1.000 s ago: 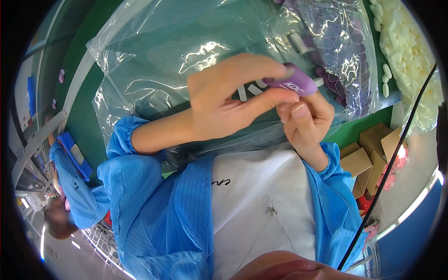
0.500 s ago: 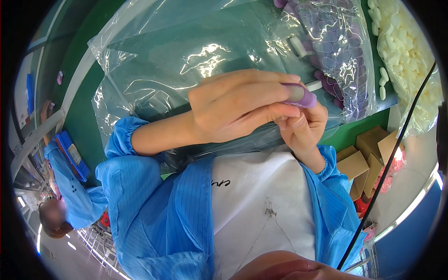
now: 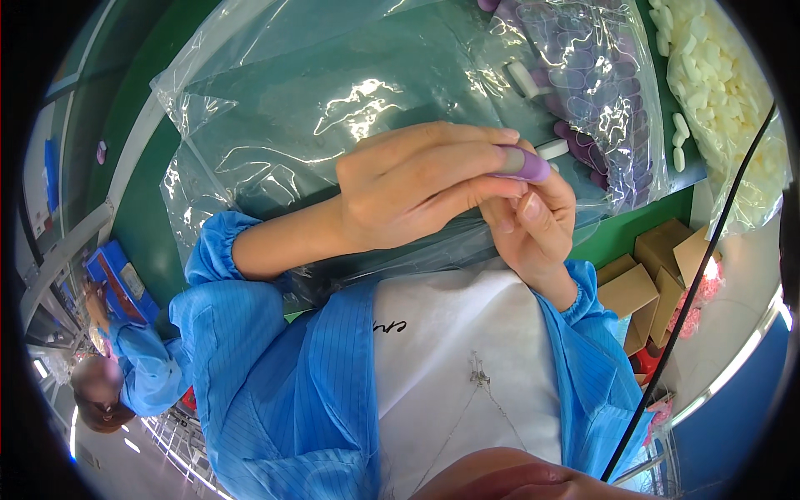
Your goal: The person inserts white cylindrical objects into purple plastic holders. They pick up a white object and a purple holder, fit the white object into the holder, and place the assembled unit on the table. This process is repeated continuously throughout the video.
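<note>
A purple oval piece (image 3: 527, 164) with a grey inset is held in front of my chest, tilted to show its edge. My left hand (image 3: 425, 179) comes across from the left and pinches it between thumb and fingers. From the right, my right hand (image 3: 542, 221) closes on its outer end, index finger curled behind it and thumb bent just below. The fingers hide part of the piece. Right beyond my hands, a white oval piece (image 3: 552, 149) lies by a clear plastic bag of purple pieces (image 3: 596, 83). Another white piece (image 3: 523, 79) rests farther back.
A large clear plastic sheet (image 3: 275, 108) covers much of the green table (image 3: 137, 179). At far right is a bag of white pieces (image 3: 725, 100); open cardboard boxes (image 3: 637, 292) stand below it. A black cable (image 3: 696, 287) crosses the right side. A co-worker (image 3: 150, 367) sits left by a blue bin (image 3: 125, 279).
The purple piece has tipped, showing more of its edge, and my right thumb has drawn slightly away from it. The co-worker's arm has drawn back from the table to the blue bin.
</note>
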The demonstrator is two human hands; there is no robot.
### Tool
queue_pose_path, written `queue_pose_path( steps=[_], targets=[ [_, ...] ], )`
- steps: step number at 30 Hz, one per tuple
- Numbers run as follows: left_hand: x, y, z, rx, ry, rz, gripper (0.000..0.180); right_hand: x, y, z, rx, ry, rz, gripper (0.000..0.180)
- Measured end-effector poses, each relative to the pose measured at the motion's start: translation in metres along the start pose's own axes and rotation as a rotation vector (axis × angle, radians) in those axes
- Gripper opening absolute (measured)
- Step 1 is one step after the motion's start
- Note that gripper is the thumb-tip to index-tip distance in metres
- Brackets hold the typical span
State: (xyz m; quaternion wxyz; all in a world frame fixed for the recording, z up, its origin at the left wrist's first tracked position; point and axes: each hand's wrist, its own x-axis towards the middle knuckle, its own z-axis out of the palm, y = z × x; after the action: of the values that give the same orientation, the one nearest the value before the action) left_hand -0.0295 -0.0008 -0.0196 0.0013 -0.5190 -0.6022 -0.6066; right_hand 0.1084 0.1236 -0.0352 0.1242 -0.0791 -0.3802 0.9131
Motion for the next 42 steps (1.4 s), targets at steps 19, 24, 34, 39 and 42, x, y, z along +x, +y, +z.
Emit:
queue_pose_path(
  steps=[19, 24, 34, 39, 42],
  targets=[
    [0.010, -0.002, -0.028, -0.018, 0.083, -0.160, 0.039, 0.002, -0.023, 0.014, 0.065, 0.186, 0.152, 0.032],
    [0.071, -0.056, -0.176, 0.514, 0.154, -0.453, 0.032, 0.000, -0.067, -0.007, -0.344, 0.256, -0.250, 0.029],
    [0.062, -0.152, -0.304, 0.869, -0.454, -0.278, 0.045, 0.004, -0.080, -0.009, -0.701, 0.307, -0.273, 0.017],
    [0.061, -0.067, -0.195, 0.943, -0.137, -0.248, 0.028, 0.003, -0.084, -0.013, -1.088, 0.179, -0.332, 0.017],
    [0.057, -0.022, -0.096, 0.723, -0.283, -0.112, 0.015, 0.005, -0.062, 0.004, -1.351, -0.049, -0.281, 0.020]
  ],
)
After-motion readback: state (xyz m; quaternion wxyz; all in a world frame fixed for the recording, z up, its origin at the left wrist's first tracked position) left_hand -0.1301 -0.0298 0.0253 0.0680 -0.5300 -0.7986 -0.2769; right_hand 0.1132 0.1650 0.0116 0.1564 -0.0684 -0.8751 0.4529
